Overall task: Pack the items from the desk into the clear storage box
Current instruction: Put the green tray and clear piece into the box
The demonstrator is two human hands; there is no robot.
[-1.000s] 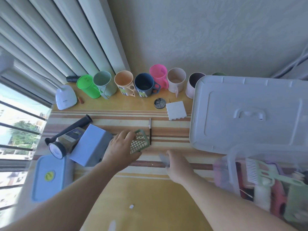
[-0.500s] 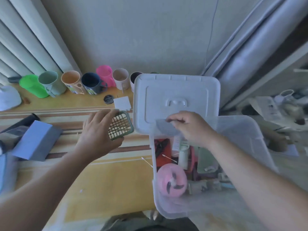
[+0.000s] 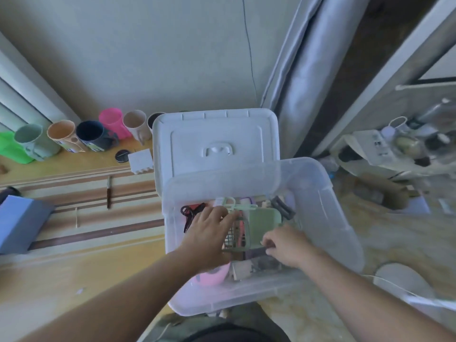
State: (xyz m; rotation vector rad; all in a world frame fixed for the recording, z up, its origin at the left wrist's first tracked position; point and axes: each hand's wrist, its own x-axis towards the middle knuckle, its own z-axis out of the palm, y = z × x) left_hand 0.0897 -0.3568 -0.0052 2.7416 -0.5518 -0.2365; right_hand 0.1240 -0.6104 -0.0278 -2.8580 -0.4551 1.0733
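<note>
**Both hands inside the clear storage box, green basket at the contents**

I see the clear storage box (image 3: 320, 193) standing just off the right end of the tabletop (image 3: 74, 267), open, with its white lid (image 3: 214, 134) lying flat behind it, partly on the tabletop. The green mesh basket (image 3: 238, 236) is inside the box, on top of the packed items. The left hand (image 3: 209, 233) lies over the basket's left side, fingers curled onto its grid. The right hand (image 3: 286, 245) is at the basket's right lower edge, fingers pinched together; I cannot tell what they pinch, if anything. Beneath and around the basket I note a green comb (image 3: 237, 206), a pale green flat item (image 3: 262, 223), a black clip (image 3: 283, 209) and a pink round object (image 3: 212, 276).

On the tabletop, well left of the box: a pen (image 3: 108, 191), a thin stick (image 3: 76, 217), a blue box (image 3: 19, 223), a white ridged block (image 3: 140, 160), a black disc (image 3: 122, 155), and a row of mugs (image 3: 88, 134) along the wall.
</note>
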